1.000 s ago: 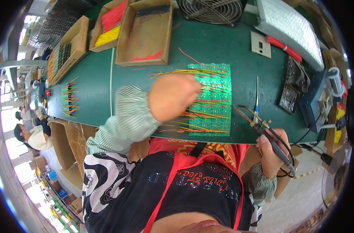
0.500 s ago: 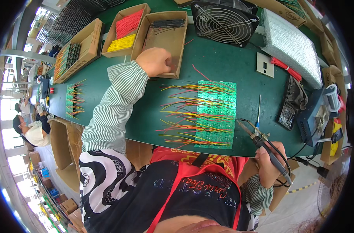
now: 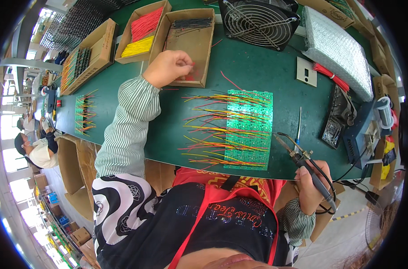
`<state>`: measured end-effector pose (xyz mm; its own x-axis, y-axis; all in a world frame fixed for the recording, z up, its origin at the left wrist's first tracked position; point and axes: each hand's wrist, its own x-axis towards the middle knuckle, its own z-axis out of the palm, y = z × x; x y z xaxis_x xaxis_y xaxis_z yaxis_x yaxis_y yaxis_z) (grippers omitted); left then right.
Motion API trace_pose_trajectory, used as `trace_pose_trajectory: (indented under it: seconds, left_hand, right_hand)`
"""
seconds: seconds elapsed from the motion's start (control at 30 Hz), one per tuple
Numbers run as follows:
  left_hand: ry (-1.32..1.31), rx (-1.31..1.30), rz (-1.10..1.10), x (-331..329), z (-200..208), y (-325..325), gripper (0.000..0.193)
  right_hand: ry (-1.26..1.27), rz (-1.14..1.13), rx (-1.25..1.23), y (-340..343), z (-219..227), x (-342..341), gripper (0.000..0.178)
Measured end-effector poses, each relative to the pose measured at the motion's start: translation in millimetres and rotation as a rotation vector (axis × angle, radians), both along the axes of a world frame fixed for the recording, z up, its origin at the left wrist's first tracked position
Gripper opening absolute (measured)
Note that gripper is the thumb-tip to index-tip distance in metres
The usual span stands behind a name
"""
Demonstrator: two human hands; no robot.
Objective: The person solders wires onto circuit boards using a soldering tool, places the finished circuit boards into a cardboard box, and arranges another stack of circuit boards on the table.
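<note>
My left hand (image 3: pixel 169 68) hangs over the near end of an open cardboard box (image 3: pixel 207 49), thumb and fingers pinched together. A speck of red shows at the fingertips, too small to name. Black wires (image 3: pixel 192 26) lie at the box's far end, with a few red bits near my hand. My right hand (image 3: pixel 312 186) grips a soldering iron (image 3: pixel 319 184), its tip pointing up and left, close to the right edge of a green circuit board panel (image 3: pixel 249 130). Rows of red, yellow and black wires (image 3: pixel 208 117) stick out from the panel's left side.
Beside the box stands another with red wires (image 3: pixel 146 24) and yellow wires (image 3: pixel 139 46). A fan (image 3: pixel 257 24) sits at the back. On the right are a screwdriver (image 3: pixel 299 127), a red wire bundle (image 3: pixel 331 77), and a solder spool (image 3: pixel 384 113). Another wired panel (image 3: pixel 82 115) lies left.
My left hand has drawn slightly back and left within the box, its pinched fingers now more visible. My right hand and the soldering iron have stayed nearly still.
</note>
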<state>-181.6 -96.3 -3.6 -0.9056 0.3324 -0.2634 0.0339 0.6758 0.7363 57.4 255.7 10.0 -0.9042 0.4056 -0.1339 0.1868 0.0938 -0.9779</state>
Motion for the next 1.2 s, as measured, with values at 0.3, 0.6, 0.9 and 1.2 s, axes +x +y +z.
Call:
trace_pose_trajectory:
  seconds: [0.3,0.6,0.9,1.2]
  left_hand:
    - [-0.029,0.151,0.193,7,4,0,0.017]
    - [0.146,0.296,0.214,52,30,7,0.016]
    - [0.145,0.334,0.38,133,-28,-1,0.011]
    - [0.332,0.154,0.287,134,-15,1,0.009]
  right_hand:
    - [-0.018,-0.003,0.004,2,1,6,0.017]
    - [-0.012,0.007,-0.032,-1,6,11,0.018]
    - [-0.003,0.045,-0.023,-2,6,17,0.022]
    - [0.004,0.065,0.124,-5,3,27,0.021]
